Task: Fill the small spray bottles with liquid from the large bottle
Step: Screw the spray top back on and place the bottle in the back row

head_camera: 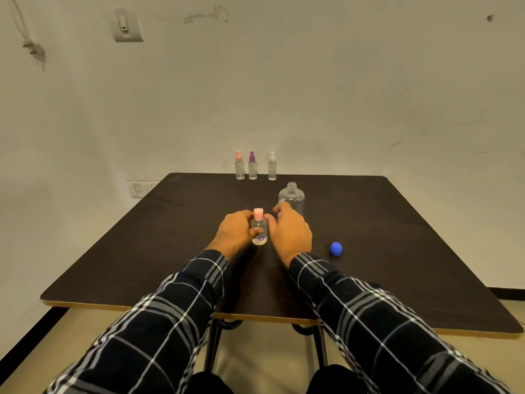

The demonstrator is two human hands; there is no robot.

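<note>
Gripping small clear pink-capped bottle [259, 230] at table [397, 223] centre: left hand [237, 231]. Right hand [289, 231] relaxed, empty, beside it. One large clear bottle [291, 197], uncapped, behind; one blue cap [335, 248]; three frosted spray bottles [252, 170] far edge.

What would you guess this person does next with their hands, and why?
Probably the right hand pinches the pink cap and twists it off: the left hand grips the small bottle, still capped, while the large bottle already stands open, its blue cap off.

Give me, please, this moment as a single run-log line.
left hand: grips pink-capped bottle | right hand: relaxed beside it | large bottle: uncapped, upright | blue cap: on table | spray bottles: far edge
</note>
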